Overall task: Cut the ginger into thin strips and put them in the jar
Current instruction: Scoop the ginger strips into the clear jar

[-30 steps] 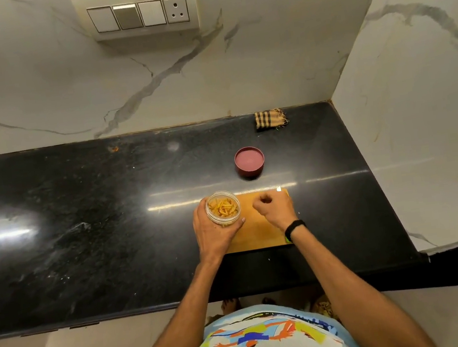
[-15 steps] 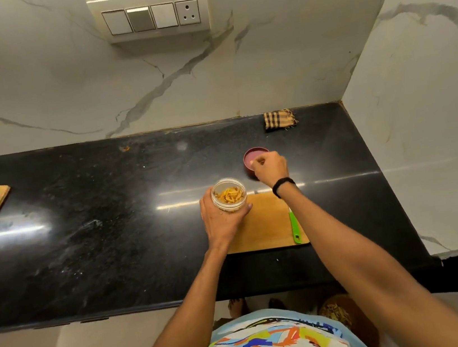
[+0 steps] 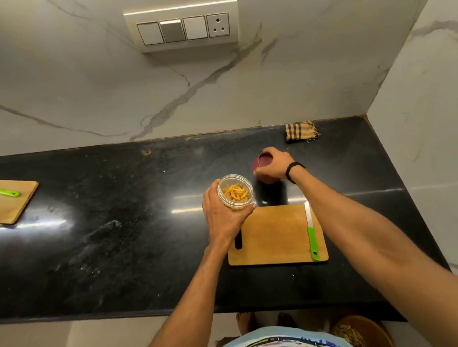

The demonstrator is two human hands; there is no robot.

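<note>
Head view: left hand grips the clear jar from the near side, fingers wrapped round its wall; the jar is open-topped and upright, just beyond the far-left corner of the cutting board; the ginger strips lie inside it. Right hand is curled over the maroon lid, beside the jar on its right; whether the lid is clear of the black counter cannot be told. The green-handled knife lies along the board's right edge; a checked cloth sits by the wall.
</note>
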